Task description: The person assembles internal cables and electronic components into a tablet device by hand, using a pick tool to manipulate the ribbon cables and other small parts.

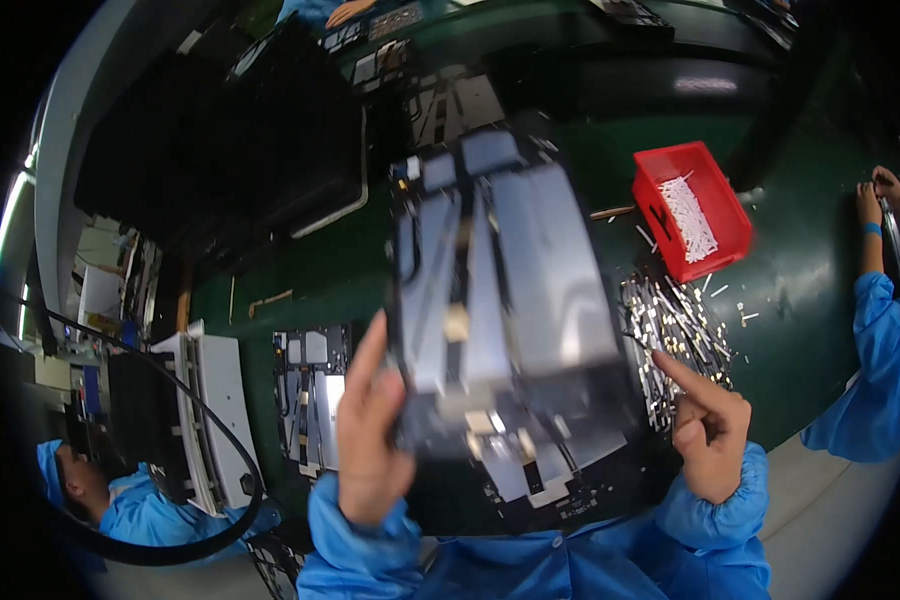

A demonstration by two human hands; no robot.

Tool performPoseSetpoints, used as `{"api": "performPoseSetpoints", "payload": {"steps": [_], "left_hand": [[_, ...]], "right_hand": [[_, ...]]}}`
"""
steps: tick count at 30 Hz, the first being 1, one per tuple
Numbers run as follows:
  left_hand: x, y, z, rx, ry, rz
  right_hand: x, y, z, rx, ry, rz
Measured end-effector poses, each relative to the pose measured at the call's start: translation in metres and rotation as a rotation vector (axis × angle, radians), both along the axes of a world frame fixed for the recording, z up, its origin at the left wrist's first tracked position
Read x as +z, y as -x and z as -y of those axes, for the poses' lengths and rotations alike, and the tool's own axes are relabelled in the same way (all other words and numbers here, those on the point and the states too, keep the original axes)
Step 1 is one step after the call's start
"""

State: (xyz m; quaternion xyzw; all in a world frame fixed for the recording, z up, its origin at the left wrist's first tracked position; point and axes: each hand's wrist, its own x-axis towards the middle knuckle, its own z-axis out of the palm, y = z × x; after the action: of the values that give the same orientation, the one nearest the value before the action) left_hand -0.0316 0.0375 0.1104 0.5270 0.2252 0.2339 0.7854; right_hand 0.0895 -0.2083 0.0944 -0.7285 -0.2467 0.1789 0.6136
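My left hand (372, 440) grips the left edge of a tablet's inner assembly (545, 270), a dark flat frame with several silver battery cells and dark flex strips. It is raised, tilted and smeared by motion. My right hand (712, 430) is near its lower right side, index finger stretched out and the other fingers curled. I see nothing held in it. The fingertip is over a heap of thin flex strips (675, 350), black, white and gold. Below the raised assembly, a similar tablet assembly (530, 475) lies on the table before me, partly covered.
A red bin (745, 225) of small white strips stands right of the heap on the green table (800, 290). Another tablet assembly (310, 400) lies left, one more (455, 105) beyond. A black cable (185, 390) loops at left. Co-workers' arms (875, 310) show at right.
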Motion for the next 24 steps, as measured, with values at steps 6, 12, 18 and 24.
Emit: {"api": "performPoseSetpoints", "payload": {"steps": [6, 12, 18, 24], "left_hand": [[-0.029, -0.134, -0.123, 0.001, -0.143, -0.064], [-0.061, -0.2, -0.209, -0.029, -0.089, -0.081], [-0.073, -0.229, -0.218, 0.045, -0.213, -0.115], [-0.102, -0.24, -0.197, 0.404, -0.347, -0.018]], "right_hand": [[-0.037, -0.017, 0.001, -0.22, -0.036, -0.016], [-0.059, -0.021, -0.007, -0.22, 0.015, 0.1], [-0.046, -0.023, -0.01, -0.15, 0.067, 0.045], [-0.049, -0.017, -0.017, -0.102, 0.106, 0.078]]}}
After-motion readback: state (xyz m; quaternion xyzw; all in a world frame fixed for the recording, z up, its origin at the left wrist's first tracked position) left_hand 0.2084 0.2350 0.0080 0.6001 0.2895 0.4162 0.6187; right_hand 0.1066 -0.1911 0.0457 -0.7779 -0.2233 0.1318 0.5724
